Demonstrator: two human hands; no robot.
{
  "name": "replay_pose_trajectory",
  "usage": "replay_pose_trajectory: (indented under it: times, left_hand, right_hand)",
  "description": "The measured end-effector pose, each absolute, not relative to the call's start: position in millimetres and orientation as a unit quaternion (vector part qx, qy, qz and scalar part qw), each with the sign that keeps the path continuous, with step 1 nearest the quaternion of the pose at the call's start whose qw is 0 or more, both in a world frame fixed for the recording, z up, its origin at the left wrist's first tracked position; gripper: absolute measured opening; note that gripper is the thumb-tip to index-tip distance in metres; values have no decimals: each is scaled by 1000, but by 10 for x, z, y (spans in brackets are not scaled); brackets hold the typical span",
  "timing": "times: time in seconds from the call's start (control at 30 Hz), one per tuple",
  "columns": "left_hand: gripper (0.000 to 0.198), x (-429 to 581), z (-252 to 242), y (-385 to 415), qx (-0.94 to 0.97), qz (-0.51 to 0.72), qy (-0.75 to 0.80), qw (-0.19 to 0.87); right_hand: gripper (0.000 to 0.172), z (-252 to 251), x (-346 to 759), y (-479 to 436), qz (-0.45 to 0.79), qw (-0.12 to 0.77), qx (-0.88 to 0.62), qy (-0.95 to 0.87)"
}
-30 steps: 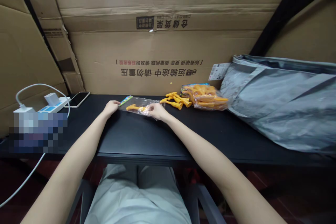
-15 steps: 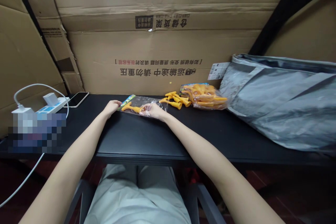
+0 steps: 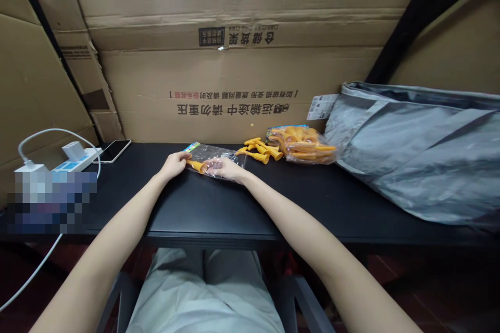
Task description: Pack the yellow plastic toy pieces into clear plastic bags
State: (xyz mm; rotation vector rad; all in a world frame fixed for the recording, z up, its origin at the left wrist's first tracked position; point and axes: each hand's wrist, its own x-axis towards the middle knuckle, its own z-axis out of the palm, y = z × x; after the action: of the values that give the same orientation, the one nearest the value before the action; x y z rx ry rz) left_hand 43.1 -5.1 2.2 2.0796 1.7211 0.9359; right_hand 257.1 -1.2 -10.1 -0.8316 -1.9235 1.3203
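Observation:
A clear plastic bag [image 3: 207, 153] with a colourful header lies on the black table. Inside it is a yellow-orange plastic piece [image 3: 196, 166] with a flared end. My left hand [image 3: 174, 165] is closed on the bag's left end and covers the far part of the piece. My right hand [image 3: 224, 168] reaches into the bag from the right, fingers beside the flared end; whether they grip it is unclear. Several loose yellow pieces [image 3: 261, 151] lie just right of the bag. Beyond them sits a filled bag [image 3: 307, 144] of similar pieces.
A large grey bag [image 3: 422, 151] stands on the right of the black table [image 3: 219, 218]. On the left are a phone [image 3: 113, 151], a power strip [image 3: 74, 164] and a white cable. Cardboard [image 3: 234, 73] stands behind.
My left hand has moved right along the bag and now covers the T-shaped end of the piece inside. My right hand has shifted slightly left. The view has moved a little.

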Motion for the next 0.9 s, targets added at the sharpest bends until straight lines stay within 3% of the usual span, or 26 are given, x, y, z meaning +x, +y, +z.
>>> replay_pose_trajectory:
  times: [0.23, 0.43, 0.53, 0.77, 0.9]
  left_hand:
    - [40, 324, 30, -17, 715, 265, 644, 72]
    - [36, 166, 105, -53, 642, 202, 739, -26]
    - [35, 116, 117, -54, 618, 186, 762, -44]
    - [35, 97, 98, -38, 615, 194, 763, -32]
    - [35, 86, 93, -38, 617, 198, 762, -27]
  right_hand:
    - [24, -5, 2606, -15, 392, 321, -428, -749]
    - [30, 296, 2993, -39, 8, 308, -599, -739]
    - [29, 388, 3226, -41, -99, 241, -684, -681]
    - [28, 340, 3361, -34, -39, 48, -731, -679]
    - [34, 330, 3363, -35, -86, 103, -731, -669]
